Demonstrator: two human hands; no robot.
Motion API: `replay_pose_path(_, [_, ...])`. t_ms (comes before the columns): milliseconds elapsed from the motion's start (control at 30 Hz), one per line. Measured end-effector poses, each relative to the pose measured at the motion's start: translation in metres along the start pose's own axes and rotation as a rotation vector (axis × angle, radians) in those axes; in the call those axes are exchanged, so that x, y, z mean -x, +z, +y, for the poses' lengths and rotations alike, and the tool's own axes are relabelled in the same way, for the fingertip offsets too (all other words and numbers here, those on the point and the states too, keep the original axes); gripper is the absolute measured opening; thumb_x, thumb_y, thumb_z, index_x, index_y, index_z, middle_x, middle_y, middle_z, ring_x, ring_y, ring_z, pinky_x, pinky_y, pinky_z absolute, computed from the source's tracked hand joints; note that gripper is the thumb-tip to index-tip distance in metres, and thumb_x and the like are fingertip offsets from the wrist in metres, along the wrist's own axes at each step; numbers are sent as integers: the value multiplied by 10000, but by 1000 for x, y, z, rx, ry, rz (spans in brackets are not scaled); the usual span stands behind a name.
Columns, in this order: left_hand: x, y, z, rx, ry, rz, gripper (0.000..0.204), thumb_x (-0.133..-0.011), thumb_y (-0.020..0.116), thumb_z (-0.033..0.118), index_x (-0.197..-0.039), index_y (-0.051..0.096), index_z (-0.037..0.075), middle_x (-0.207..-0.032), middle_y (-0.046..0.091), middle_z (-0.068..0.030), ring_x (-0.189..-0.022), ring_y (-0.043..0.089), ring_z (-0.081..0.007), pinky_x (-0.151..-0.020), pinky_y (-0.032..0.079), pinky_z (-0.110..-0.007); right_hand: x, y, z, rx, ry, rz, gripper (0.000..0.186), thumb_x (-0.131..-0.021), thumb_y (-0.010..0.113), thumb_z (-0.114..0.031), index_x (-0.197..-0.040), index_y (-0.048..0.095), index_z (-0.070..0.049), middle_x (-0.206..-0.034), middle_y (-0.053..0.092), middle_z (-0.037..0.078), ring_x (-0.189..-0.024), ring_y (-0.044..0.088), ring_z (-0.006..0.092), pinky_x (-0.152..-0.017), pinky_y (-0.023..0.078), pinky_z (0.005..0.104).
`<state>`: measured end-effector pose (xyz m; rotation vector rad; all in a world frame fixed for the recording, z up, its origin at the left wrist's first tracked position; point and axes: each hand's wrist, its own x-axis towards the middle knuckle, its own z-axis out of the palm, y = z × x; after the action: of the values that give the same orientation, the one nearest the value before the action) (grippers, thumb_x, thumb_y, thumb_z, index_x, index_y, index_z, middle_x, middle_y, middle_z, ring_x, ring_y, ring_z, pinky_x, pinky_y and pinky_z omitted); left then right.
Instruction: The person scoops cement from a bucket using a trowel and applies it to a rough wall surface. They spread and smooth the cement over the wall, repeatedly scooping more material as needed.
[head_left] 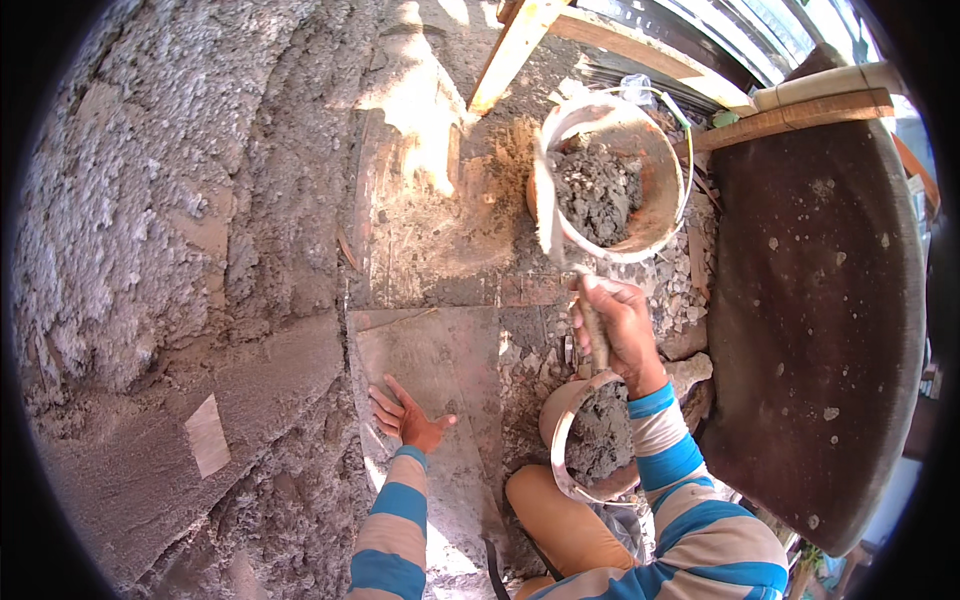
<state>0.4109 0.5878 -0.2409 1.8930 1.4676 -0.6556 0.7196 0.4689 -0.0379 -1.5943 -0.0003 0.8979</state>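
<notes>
My left hand [408, 417] lies flat with fingers spread against a smooth grey plastered patch [430, 350] low on the wall. My right hand [620, 325] is closed around the wooden handle of a trowel [596, 335], whose pale blade [548, 215] reaches up along the rim of a large orange bucket [665, 190] holding grey mortar. Below that hand, a smaller orange bucket [560, 425] with mortar stands beside my knee [555, 520].
A rough, lumpy grey render [150, 220] covers the wall at left. A dark spattered board [815, 320] stands at right. Rubble and stones [690, 345] lie between the buckets. A wooden plank [510, 50] leans at the top.
</notes>
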Motion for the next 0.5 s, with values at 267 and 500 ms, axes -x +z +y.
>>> replay_pose_path(267, [-9, 16, -2, -24, 0, -33, 1730, -531, 982, 580, -1578, -338, 190, -1610, -375, -296, -1521, -242, -520, -1214, -90, -636, 10, 69, 67, 154, 129, -187, 333, -1038, 625, -192, -1305, 651, 7, -751, 630, 24, -574, 589, 101, -483, 474, 254])
replay_pose_path(500, [-5, 5, -8, 18, 44, 36, 1681, -589, 990, 484, -1575, -342, 204, -1609, -389, -278, -1518, -254, -516, -1223, -76, -636, 16, 80, 72, -42, 170, -262, 604, -995, 629, -41, -1553, 401, -16, -838, 594, 36, -590, 596, 118, -447, 499, 282])
